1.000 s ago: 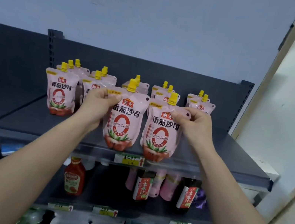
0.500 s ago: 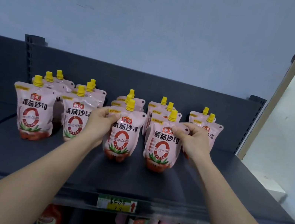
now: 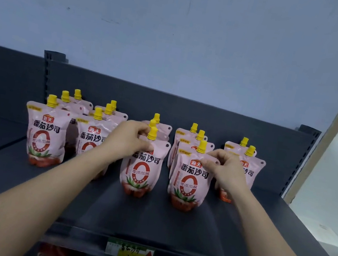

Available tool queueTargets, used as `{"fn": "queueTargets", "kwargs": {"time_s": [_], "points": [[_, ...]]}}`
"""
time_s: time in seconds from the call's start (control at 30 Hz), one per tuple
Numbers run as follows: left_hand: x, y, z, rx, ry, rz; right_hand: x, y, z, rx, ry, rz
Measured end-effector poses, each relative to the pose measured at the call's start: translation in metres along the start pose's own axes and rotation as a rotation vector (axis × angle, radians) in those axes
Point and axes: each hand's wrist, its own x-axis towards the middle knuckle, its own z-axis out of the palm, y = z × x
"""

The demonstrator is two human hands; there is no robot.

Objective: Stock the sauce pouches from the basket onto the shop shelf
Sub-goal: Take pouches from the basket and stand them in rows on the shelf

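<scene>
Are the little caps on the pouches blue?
No, every cap on the pink pouches is bright yellow.

The person's left hand [image 3: 130,141] and right hand [image 3: 226,171] are bare, as are both wrists. The left forearm [image 3: 41,191] is uncovered along its whole visible length, down to the bottom-left corner of the view, and the right forearm [image 3: 268,234] is uncovered down to the bottom-right corner. Both forearms look slim and smooth, broadening toward the camera. The fingers [image 3: 219,155] are slender, with knuckles showing as small ridges. Whether a sleeve starts higher up cannot be told.
</scene>
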Motion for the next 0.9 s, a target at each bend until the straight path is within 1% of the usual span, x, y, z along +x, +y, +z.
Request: {"fn": "queueTargets", "kwargs": {"time_s": [0.07,0.17,0.37,0.5,0.6,0.77,0.9], "points": [[0.001,0.004,0.000,0.073,0.014,0.008,0.004,-0.001,-0.002,-0.114,0.007,-0.037],[0.003,0.005,0.001,0.088,0.036,0.003,0.007,-0.002,-0.002,-0.178,0.020,-0.082],[0.004,0.004,0.004,0.041,0.055,-0.013,0.010,0.002,0.001,-0.101,0.062,-0.082],[0.003,0.004,0.004,0.029,0.066,-0.008,0.012,0.004,0.002,-0.082,0.044,-0.093],[0.000,0.006,0.003,0.036,0.068,0.010,0.013,0.007,0.002,-0.115,0.033,-0.112],[-0.003,0.006,0.004,0.179,0.071,0.042,0.008,0.010,0.004,-0.324,0.074,-0.185],[-0.010,0.010,0.004,0.381,0.110,0.084,0.001,0.001,0.011,-0.492,0.192,-0.327]]}}
